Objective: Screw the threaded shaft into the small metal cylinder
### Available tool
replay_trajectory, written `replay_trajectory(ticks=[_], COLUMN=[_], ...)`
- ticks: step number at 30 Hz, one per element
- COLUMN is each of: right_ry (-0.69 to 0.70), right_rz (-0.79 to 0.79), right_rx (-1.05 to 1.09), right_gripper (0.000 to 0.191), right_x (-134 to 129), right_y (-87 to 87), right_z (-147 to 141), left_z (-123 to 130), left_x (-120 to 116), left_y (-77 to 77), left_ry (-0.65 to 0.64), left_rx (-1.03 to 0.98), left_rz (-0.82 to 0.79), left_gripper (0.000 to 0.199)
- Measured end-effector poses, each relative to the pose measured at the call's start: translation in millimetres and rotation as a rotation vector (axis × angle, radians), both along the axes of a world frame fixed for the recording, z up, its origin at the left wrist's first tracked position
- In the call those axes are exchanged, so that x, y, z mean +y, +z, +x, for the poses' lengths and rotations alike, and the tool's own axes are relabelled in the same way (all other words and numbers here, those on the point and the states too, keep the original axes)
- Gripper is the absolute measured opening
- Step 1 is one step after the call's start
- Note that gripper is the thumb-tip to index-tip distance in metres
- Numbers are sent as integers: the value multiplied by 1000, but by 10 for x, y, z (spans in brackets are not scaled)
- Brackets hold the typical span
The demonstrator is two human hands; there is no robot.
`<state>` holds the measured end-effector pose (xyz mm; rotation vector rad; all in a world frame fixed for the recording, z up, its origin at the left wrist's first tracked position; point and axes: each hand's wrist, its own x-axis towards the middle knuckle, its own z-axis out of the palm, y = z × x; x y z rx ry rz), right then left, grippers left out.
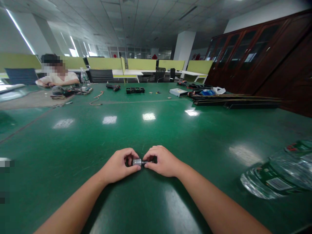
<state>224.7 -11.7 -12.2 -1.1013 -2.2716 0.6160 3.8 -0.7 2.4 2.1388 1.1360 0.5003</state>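
Note:
Low over the green table (136,133), my left hand (119,165) is closed around a small silver metal cylinder (136,162) that looks like a small motor. Its thumb lies along the near side and the fingers curl over the far side. A thin metal shaft (144,162) extends from the cylinder's right end. My right hand (162,161) pinches this shaft between thumb and fingertips. The cylinder lies roughly level, and the fingers hide both its left end and the shaft's far end.
Clear plastic bottles (275,175) lie at the right. Far back are a black part (135,90), a power drill (113,87), a white box (178,92) and long dark bars (234,99). A person (58,76) sits at the far left.

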Motion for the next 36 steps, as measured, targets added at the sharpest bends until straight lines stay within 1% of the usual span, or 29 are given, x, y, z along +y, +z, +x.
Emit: replay_trajectory(ticks=[15, 23, 36], right_ry=[0, 13, 4], right_rz=[14, 34, 5], right_rx=[-43, -32, -27], right_gripper=[20, 14, 14], right_x=[-12, 5, 15], right_y=[-5, -18, 3], right_z=[-5, -3, 20], left_z=[4, -4, 7], left_x=[2, -1, -7], left_y=[-10, -10, 15], left_ry=[-14, -16, -8], left_rx=[2, 1, 9], left_rz=[32, 38, 36], left_gripper=[19, 19, 18])
